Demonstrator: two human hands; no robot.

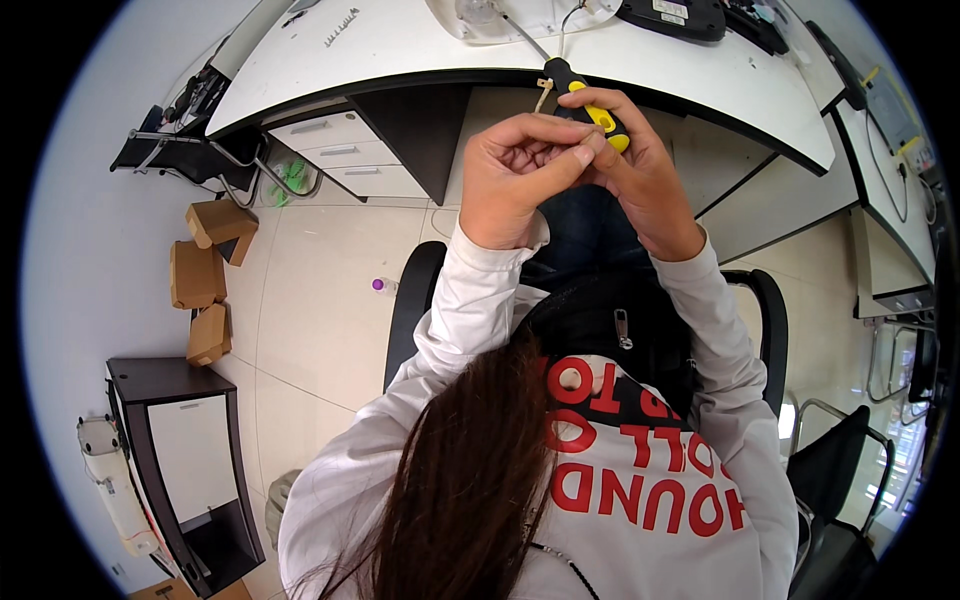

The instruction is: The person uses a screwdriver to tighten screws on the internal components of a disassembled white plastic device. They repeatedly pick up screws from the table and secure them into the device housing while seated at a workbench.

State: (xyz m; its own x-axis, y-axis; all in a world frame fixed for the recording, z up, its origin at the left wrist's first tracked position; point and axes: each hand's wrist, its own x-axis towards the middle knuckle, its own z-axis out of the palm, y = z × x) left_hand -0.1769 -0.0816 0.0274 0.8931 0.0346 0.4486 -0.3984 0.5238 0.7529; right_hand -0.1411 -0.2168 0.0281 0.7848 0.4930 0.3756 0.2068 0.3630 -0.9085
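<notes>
Both hands are raised together in front of the desk's near edge. My right hand [652, 185] is closed around a screwdriver [562, 74] with a black and yellow handle, its shaft pointing away and to the left over the desk. My left hand [508, 185] is closed, its thumb and fingertips pinched against the right hand's fingertips. Whatever lies between those fingertips is hidden or too small to name. Just beyond the fingers hangs a thin cable with a small pale connector [544, 86]. A white plastic housing [535, 28] rests on the desk near the screwdriver's tip.
Several small screws [341, 28] stand in a row on the white desk [400, 45]. A black device [675, 18] lies at the back right. Below are white drawers [340, 153]. Cardboard boxes [197, 273] and a purple-capped bottle [384, 287] are on the floor at left.
</notes>
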